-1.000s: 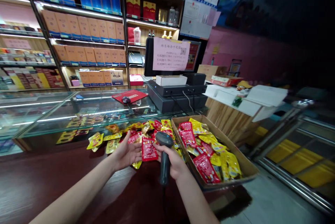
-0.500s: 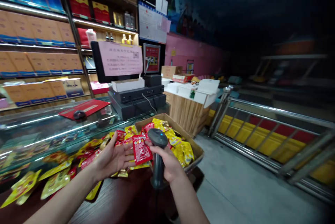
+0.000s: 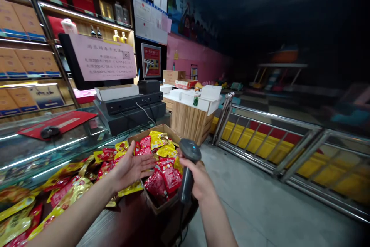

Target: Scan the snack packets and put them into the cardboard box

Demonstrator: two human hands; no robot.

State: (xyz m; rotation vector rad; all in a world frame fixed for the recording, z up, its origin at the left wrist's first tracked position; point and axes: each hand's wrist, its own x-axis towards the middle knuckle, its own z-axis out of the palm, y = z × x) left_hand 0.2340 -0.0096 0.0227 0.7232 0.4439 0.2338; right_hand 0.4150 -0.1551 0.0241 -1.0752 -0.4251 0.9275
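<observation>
the right hand [image 3: 196, 177] is holding a dark scanner [image 3: 189, 170], and the left hand [image 3: 134, 168], empty and with fingers spread, is beside the cardboard box [image 3: 154, 209] of red and yellow packets [image 3: 157, 139].

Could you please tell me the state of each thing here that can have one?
Cardboard box, open, packets inside
Barcode scanner, blue light on
Left hand, open
Right hand, closed around the scanner
Shelf lights, on
Monitor, mostly covered by pink notice

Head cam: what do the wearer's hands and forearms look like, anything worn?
Left hand and right hand both ungloved; visible forearms sleeveless. No watch, bracelet or ring shows, though some right-hand fingers are hidden.
</observation>
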